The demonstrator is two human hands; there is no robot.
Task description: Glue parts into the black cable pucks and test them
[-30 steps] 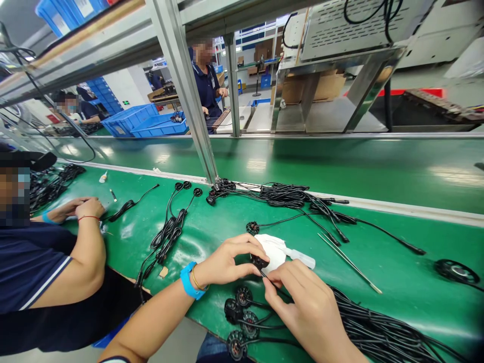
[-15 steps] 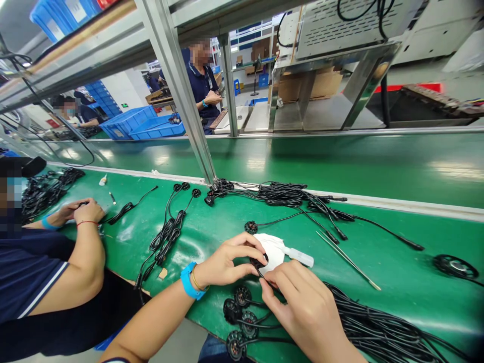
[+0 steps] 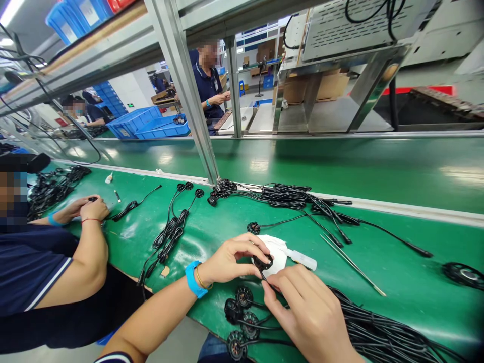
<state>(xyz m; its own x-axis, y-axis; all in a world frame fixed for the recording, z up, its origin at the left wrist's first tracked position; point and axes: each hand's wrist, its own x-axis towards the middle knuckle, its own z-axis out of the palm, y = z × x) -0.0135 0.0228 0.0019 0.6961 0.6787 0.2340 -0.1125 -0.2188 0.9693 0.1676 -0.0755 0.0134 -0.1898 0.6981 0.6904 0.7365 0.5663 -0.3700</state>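
Observation:
My left hand (image 3: 235,259), a blue band on its wrist, grips a small round black cable head (image 3: 263,261) between thumb and fingers. Just below it, my right hand (image 3: 308,305) pinches the black cable (image 3: 264,276) that leaves this head. Behind the head lie a crumpled white cloth (image 3: 279,250) and a translucent plastic bottle (image 3: 302,259). Close under my hands, several similar round heads (image 3: 249,324) rest on the green bench. Their cables pass beneath my right hand toward a bundle of black cables (image 3: 381,327).
Bundled cables (image 3: 285,195) lie along the bench's back edge, near a metal post (image 3: 192,106). Thin sticks (image 3: 351,264) and a black ring-shaped part (image 3: 463,275) are on the right. A co-worker's hands (image 3: 88,209) hold a black part at left, near more coiled cables (image 3: 170,237).
The whole view has shifted slightly right. The round head has turned a little in my left hand, showing more of its face. My right hand still pinches the cable.

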